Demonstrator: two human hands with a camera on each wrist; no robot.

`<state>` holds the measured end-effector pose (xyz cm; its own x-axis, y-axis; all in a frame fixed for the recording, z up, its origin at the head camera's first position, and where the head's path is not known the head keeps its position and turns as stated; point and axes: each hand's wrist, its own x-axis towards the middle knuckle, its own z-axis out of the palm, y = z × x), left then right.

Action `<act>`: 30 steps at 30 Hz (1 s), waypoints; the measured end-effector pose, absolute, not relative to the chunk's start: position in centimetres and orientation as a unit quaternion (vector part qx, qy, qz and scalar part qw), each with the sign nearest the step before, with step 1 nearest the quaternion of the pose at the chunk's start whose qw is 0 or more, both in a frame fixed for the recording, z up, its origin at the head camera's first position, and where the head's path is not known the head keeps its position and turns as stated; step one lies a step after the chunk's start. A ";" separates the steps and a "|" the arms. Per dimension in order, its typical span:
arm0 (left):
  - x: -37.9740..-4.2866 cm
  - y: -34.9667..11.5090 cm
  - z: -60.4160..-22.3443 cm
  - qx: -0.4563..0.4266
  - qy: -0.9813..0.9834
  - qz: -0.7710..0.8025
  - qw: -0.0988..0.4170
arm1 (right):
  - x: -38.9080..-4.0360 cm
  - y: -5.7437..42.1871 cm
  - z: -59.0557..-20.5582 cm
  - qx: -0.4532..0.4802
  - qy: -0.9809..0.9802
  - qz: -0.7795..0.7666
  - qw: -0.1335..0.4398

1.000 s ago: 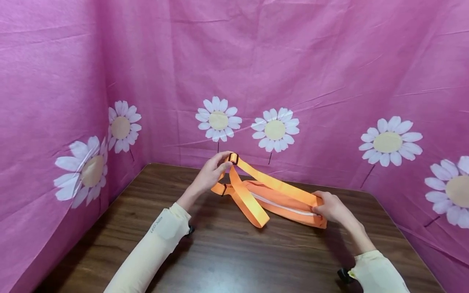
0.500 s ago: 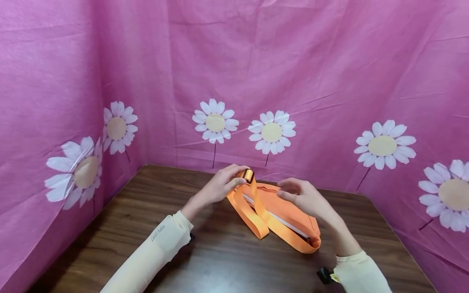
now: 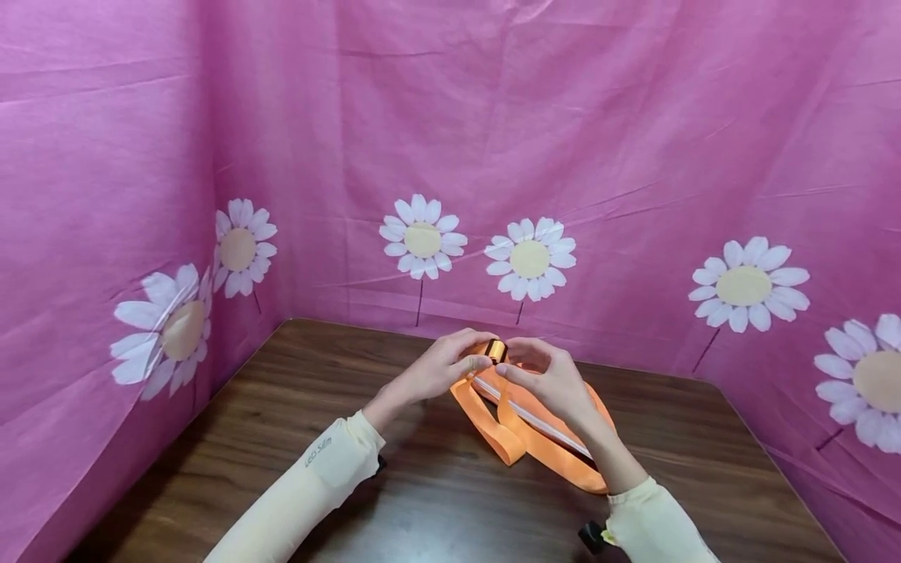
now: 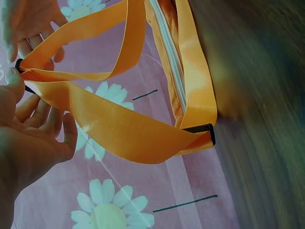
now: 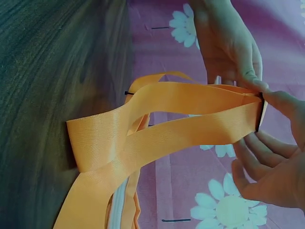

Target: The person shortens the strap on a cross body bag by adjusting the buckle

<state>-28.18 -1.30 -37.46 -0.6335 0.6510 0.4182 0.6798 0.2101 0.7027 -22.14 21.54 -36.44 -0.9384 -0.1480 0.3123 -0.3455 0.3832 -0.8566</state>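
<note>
An orange zippered pouch bag (image 3: pixel 545 403) with a white zipper (image 5: pixel 116 205) and a long orange strap (image 3: pixel 563 463) lies on the table. The strap rises in loops to a black slider buckle (image 3: pixel 496 351), held up above the bag. My left hand (image 3: pixel 439 367) pinches the buckle's left side between thumb and fingers. At its right side, the thumb and fingertips of my right hand (image 3: pixel 556 383) grip the buckle's edge. A black ring (image 4: pixel 209 133) joins the strap to the bag's end in the left wrist view. My right hand hides part of the bag in the head view.
The dark wooden table (image 3: pixel 436 500) extends on all sides of the bag. Behind it and at both sides hangs a pink curtain (image 3: pixel 598 141) printed with white daisies, close to the table's back edge.
My right hand has let go of the bag's right end and strap and moved left to the buckle. My left hand has brought the buckle right and lower. The strap has dropped in front of the bag.
</note>
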 end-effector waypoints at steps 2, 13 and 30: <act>-28.1 -1.2 -37.5 -0.431 -0.772 -0.467 0.008 | -22.1 21.6 -36.5 0.159 -0.825 0.533 0.101; -28.1 -1.0 -37.5 -0.445 -0.769 -0.459 0.013 | -21.8 22.6 -36.3 0.166 -0.808 0.537 0.174; -27.7 -1.0 -37.5 -0.460 -0.793 -0.386 0.105 | -22.0 23.3 -36.5 0.192 -0.818 0.527 0.130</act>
